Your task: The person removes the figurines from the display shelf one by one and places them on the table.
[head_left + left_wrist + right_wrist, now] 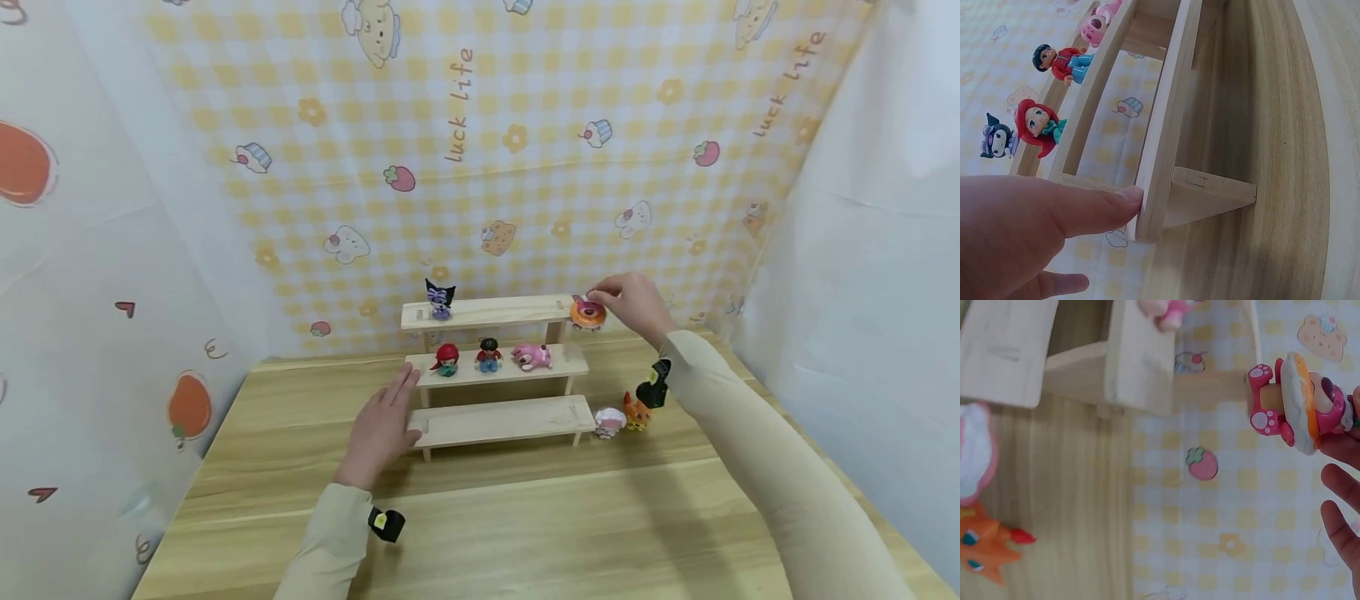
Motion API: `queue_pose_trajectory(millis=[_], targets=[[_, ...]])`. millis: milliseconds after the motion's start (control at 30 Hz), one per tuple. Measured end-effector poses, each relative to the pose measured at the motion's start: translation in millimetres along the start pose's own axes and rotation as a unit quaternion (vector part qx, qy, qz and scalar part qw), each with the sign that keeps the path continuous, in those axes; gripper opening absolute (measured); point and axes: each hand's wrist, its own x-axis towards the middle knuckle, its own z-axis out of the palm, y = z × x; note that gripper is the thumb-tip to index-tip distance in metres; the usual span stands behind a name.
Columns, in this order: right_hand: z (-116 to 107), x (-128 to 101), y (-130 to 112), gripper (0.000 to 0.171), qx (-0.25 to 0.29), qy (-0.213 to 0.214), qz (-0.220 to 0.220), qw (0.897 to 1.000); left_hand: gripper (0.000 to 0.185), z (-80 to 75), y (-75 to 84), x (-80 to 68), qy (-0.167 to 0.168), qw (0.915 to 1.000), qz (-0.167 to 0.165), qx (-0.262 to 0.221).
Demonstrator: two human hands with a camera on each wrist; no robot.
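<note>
- Shelf is carrying four figures.
- Our right hand is pinching a bear; below it, two toys are apparently waiting.
- Left hand is touching shelf, straight-fingered.

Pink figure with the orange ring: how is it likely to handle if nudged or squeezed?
The pink figure is probably stiff, looking undented where the right-hand grip pinches its head end. Its smooth, shiny surface may slip. The wide ring above small feet could make it tip.
</note>
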Motion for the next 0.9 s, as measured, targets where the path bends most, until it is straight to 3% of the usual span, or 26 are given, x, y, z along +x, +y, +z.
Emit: queue_pose_trajectory(millis=[267, 467, 667, 900], targets=[[-7, -25, 36, 0.029, 0.0, 0.024, 0.019, 1.0, 0.096, -0.2, 0.1, -0.4, 0.009, 0.9999, 0.005, -0.001], [-12, -47, 56, 0.03, -0.006, 0.013, 0.041, 0.999, 0.095, -0.7, 0.4, -1.0, 0.011, 0.9999, 0.011, -0.002], [-4, -72, 78, 0.035, -0.013, -0.002, 0.079, 0.997, 0.095, -1.7, -0.5, -2.1, 0.007, 0.9999, 0.009, 0.0], [6, -98, 104, 0.034, -0.023, 0.008, 0.081, 0.996, 0.096, 3.4, -1.1, -0.3, 0.025, 0.9995, 0.016, -0.006]])
